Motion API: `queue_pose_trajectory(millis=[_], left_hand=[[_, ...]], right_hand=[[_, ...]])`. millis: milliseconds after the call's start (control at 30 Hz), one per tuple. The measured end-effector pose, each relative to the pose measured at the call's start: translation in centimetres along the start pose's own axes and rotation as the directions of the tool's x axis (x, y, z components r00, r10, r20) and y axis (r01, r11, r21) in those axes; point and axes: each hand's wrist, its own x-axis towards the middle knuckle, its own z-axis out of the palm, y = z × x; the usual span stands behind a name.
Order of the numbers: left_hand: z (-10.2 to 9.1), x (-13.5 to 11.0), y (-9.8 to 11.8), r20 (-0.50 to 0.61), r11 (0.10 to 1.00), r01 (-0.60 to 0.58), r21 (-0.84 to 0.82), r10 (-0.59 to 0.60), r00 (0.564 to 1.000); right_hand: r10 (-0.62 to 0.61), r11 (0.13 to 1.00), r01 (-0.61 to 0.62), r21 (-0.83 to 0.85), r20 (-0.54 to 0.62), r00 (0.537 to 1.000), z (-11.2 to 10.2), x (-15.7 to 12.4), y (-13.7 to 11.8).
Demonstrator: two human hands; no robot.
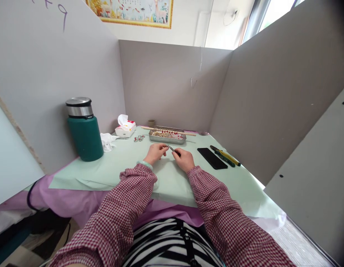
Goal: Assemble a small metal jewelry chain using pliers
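Observation:
Over the middle of the table, my left hand (155,152) is closed in a pinch at the fingertips. What it pinches is too small to make out. My right hand (184,159) is wrapped round a slim metal-tipped tool (171,148) with a dark handle, whose tip reaches my left fingertips. Just beyond both hands stands a metal tray (168,140) holding small red and gold-coloured pieces. Across the tray lies a wooden stick (188,134) with small ring-like pieces strung along it. Several small red and silver rings (139,138) lie left of the tray.
To the left stand a green bottle (85,137), a crumpled tissue (108,141) and a tissue pack (125,128). A black phone-like slab (212,158) and yellow-and-green-handled pliers (226,156) lie at right. A small cup (151,122) stands behind the tray. Grey partitions (174,81) enclose the table.

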Motion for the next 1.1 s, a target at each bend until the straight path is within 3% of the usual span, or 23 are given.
queue_pose_trajectory(millis=[167, 333, 600, 833, 1100], left_hand=[[0.3, -0.3, 0.2, 0.013, 0.997, -0.053, -0.048, 0.054, 0.998], [0.6, -0.2, 0.5, 0.068, 0.977, -0.030, -0.212, 0.045, 0.997], [0.2, -0.2, 0.7, 0.257, 0.818, 0.064, -0.572, 0.105, 0.961], [-0.5, -0.4, 0.8, 0.360, 0.717, 0.166, -0.677, 0.126, 0.925], [-0.3, -0.4, 0.7, 0.373, 0.722, 0.200, -0.662, 0.085, 0.924]], right_hand=[[0.029, 0.996, -0.031, 0.082, 0.017, 0.999, 0.3, 0.0, 0.1], [0.035, 0.970, -0.051, 0.238, 0.070, 0.997, 0.7, 0.2, 0.3], [-0.017, 0.888, -0.033, 0.459, 0.104, 0.994, 0.4, 0.5, 0.0], [-0.027, 0.898, 0.035, 0.438, -0.024, 0.999, 0.0, 0.2, -0.2], [-0.044, 0.935, 0.064, 0.349, -0.066, 0.997, -0.1, 0.0, -0.2]])
